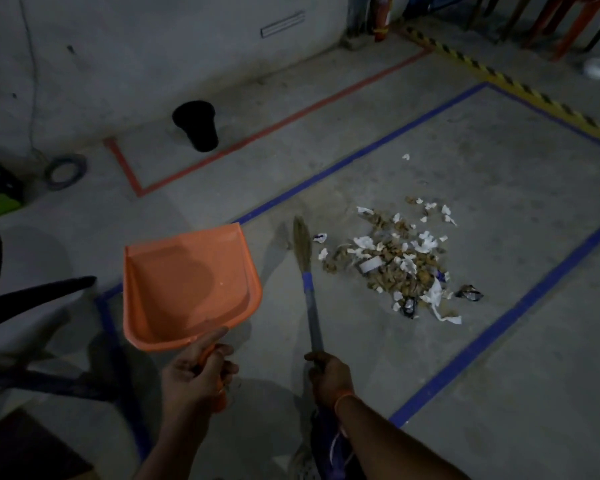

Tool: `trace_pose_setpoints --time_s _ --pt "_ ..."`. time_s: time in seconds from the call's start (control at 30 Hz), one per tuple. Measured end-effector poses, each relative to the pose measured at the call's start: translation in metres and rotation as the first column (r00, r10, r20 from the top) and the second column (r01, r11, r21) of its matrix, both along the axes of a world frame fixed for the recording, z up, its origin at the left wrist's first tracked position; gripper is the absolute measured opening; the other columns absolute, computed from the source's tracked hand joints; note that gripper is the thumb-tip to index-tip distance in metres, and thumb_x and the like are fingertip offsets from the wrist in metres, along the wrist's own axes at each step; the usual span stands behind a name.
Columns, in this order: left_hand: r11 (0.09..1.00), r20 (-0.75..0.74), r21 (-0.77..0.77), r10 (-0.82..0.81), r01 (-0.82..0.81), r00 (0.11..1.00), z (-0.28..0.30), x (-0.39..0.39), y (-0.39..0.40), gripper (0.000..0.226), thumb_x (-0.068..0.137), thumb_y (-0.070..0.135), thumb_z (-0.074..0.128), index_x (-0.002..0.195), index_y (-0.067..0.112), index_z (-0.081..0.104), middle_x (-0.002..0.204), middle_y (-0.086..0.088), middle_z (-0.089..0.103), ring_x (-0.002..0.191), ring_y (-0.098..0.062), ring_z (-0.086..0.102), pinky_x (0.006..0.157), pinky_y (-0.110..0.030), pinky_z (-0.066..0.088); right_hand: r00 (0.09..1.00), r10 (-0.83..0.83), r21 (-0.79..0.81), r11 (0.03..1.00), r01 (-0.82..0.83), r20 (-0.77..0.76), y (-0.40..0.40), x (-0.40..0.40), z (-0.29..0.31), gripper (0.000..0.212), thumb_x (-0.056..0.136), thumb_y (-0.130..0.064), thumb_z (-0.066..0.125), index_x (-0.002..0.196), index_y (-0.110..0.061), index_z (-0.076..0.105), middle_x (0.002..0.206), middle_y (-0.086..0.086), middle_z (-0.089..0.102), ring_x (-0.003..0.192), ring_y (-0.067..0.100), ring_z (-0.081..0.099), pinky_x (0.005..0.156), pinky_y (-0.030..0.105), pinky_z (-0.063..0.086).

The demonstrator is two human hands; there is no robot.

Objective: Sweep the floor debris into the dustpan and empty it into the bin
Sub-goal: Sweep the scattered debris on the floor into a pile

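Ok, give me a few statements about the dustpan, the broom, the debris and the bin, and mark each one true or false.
1. The left hand grips the handle of the orange dustpan. True.
2. The dustpan is already full of debris. False: its pan looks empty, and the debris pile lies on the floor.
3. The right hand holds the broom. True.
4. The debris pile lies inside the red tape outline. False: it lies inside the blue tape rectangle.
5. The black bin stands near the wall, within the red tape outline. True.
6. The broom's bristles are buried in the pile. False: they are just left of it.
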State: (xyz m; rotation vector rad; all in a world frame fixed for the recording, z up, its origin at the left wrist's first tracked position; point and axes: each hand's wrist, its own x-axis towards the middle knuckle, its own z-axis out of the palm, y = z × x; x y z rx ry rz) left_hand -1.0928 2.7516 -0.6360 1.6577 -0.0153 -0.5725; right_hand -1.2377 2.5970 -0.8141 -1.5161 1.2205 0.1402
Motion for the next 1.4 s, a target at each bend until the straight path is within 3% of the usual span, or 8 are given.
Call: trace_pose_setpoints --time_s 0.13,0.23,0.33,0.43,0.63,0.8,1.07,1.4 --pt "0.999 0.035 0.031 -0.012 0.011 0.999 -0.012 0.034 0.003 0.034 0.096 -0.005 0.060 0.102 0.022 0.080 0.079 -0.014 0.074 0.056 -0.020 0.063 0.044 -0.019 0.044 0.997 -0.072 0.160 0.985 0.071 0.002 -0.007 0.080 0.010 0.022 0.092 -0.009 0.060 0.100 -0.027 0.071 0.096 0.001 0.067 0.066 0.013 0.063 0.050 0.020 0.055" --pt "0.999 0.045 0.044 -0.032 0.030 0.998 -0.022 0.061 -0.008 0.033 0.096 -0.010 0.057 0.105 0.015 0.076 0.078 -0.011 0.075 0.054 -0.015 0.063 0.046 -0.018 0.046 0.982 -0.179 0.240 0.953 0.186 -0.052 -0.024 0.123 -0.008 0.022 0.092 -0.008 0.061 0.106 -0.020 0.072 0.101 0.003 0.068 0.075 0.021 0.067 0.049 0.024 0.056" --pt "0.997 0.024 0.069 -0.048 0.046 0.999 -0.032 0.086 -0.026 0.031 0.097 -0.011 0.055 0.106 0.012 0.074 0.080 -0.010 0.075 0.052 -0.012 0.064 0.045 -0.016 0.044 0.964 -0.248 0.311 0.912 0.265 -0.096 -0.042 0.128 -0.027 0.020 0.094 -0.003 0.056 0.102 -0.013 0.072 0.086 0.011 0.070 0.059 0.022 0.062 0.045 0.025 0.051" --pt "0.995 -0.017 0.065 -0.073 0.074 0.997 -0.034 0.103 -0.050 0.024 0.098 -0.005 0.058 0.107 0.009 0.075 0.085 -0.026 0.070 0.051 -0.013 0.062 0.042 -0.016 0.039 0.942 -0.301 0.214 0.920 0.328 -0.149 -0.065 0.110 -0.041 0.021 0.088 -0.008 0.060 0.092 -0.024 0.073 0.098 0.009 0.072 0.066 0.021 0.066 0.054 0.024 0.057" --pt "0.980 -0.004 0.050 -0.191 0.191 0.982 -0.019 0.117 -0.113 0.032 0.100 -0.008 0.052 0.112 0.012 0.073 0.079 -0.013 0.067 0.047 -0.010 0.056 0.040 -0.014 0.033 0.904 -0.392 0.101 0.906 0.412 -0.171 -0.093 0.062 -0.064 0.027 0.082 -0.020 0.062 0.101 -0.037 0.071 0.107 0.000 0.072 0.088 0.024 0.071 0.082 0.040 0.061" --pt "0.956 0.037 0.041 -0.292 0.290 0.956 0.006 0.136 -0.151 0.033 0.099 -0.005 0.054 0.113 0.017 0.074 0.087 -0.011 0.073 0.059 -0.018 0.061 0.045 -0.019 0.040 0.866 -0.492 0.067 0.865 0.498 -0.085 -0.080 0.053 -0.048 0.024 0.076 -0.032 0.061 0.091 -0.048 0.069 0.095 -0.001 0.076 0.078 0.023 0.073 0.076 0.040 0.061" --pt "0.926 0.143 -0.001 -0.373 0.377 0.917 0.040 0.183 -0.205 0.032 0.098 -0.008 0.055 0.111 0.013 0.075 0.088 -0.015 0.074 0.058 -0.018 0.064 0.048 -0.021 0.047 0.713 -0.695 0.167 0.717 0.677 0.097 -0.103 0.104 0.048 0.027 0.090 -0.001 0.059 0.094 -0.024 0.074 0.068 0.009 0.068 0.041 0.021 0.057 0.045 0.035 0.056" --pt "0.884 0.177 -0.028 -0.455 0.466 0.873 0.035 0.291 -0.274 0.032 0.098 -0.011 0.052 0.115 0.007 0.072 0.083 -0.018 0.070 0.056 -0.017 0.062 0.048 -0.020 0.046 0.676 -0.733 0.265 0.667 0.697 0.068 -0.225 0.216 0.037 0.020 0.091 -0.006 0.060 0.095 -0.021 0.073 0.093 0.017 0.071 0.049 0.024 0.061 0.047 0.029 0.053"
